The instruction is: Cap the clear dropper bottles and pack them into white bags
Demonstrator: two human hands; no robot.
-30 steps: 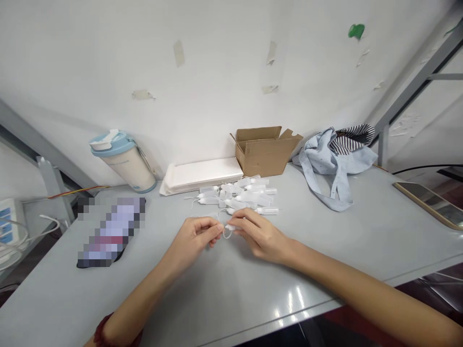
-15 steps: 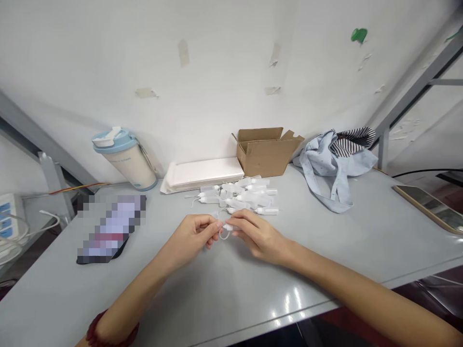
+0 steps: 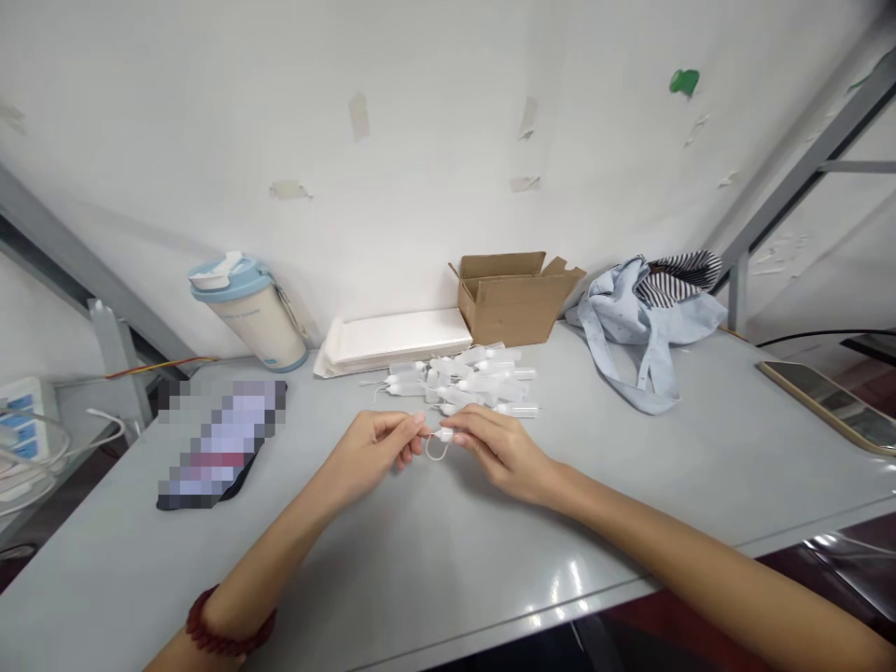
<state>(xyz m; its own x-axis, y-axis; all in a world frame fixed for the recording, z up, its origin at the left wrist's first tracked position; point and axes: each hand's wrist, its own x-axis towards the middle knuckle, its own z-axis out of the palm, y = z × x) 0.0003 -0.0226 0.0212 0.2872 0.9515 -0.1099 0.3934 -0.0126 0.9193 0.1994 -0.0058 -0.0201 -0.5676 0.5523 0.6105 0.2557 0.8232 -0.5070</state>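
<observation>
Over the table's middle, my right hand (image 3: 510, 455) is closed around a small squeeze bottle, whose white top (image 3: 445, 435) sticks out to the left past the fingertips. A thin white strap (image 3: 438, 458) loops down from that top toward my left hand (image 3: 378, 448). The left thumb and forefinger are pinched on the strap's free end or the bottle's tip; the fingers hide which. Just beyond both hands lies a loose pile of similar translucent squeeze bottles (image 3: 483, 381), several of them with thin white straps.
Behind the pile are a stack of white sheets or trays (image 3: 399, 336) and an open cardboard box (image 3: 514, 308). A tumbler (image 3: 252, 317) and a blurred-out phone (image 3: 224, 448) stand left. Right are a blue cloth bag (image 3: 630, 327) and another phone (image 3: 830, 406).
My left hand has drawn slightly left from the bottle's top, so the top and the strap's loop show more. My right hand stays nearly in place. The view has shifted a little.
</observation>
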